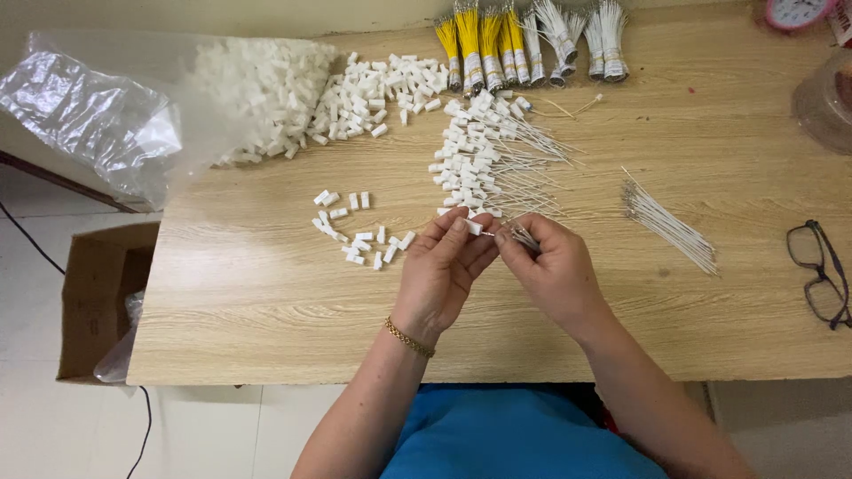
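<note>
A clear plastic bag (pixel 89 115) spills white connector housings (pixel 266 89) onto the tabletop (pixel 266 302). The left hand (pixel 441 270) pinches one white housing (pixel 474 227) between fingertips; the right hand (pixel 555 270) is closed on thin white wires (pixel 525 237) beside it. Best to keep the housing steady and each wire tip aligned squarely. Spectacles (pixel 821 275) lie far right.
</note>
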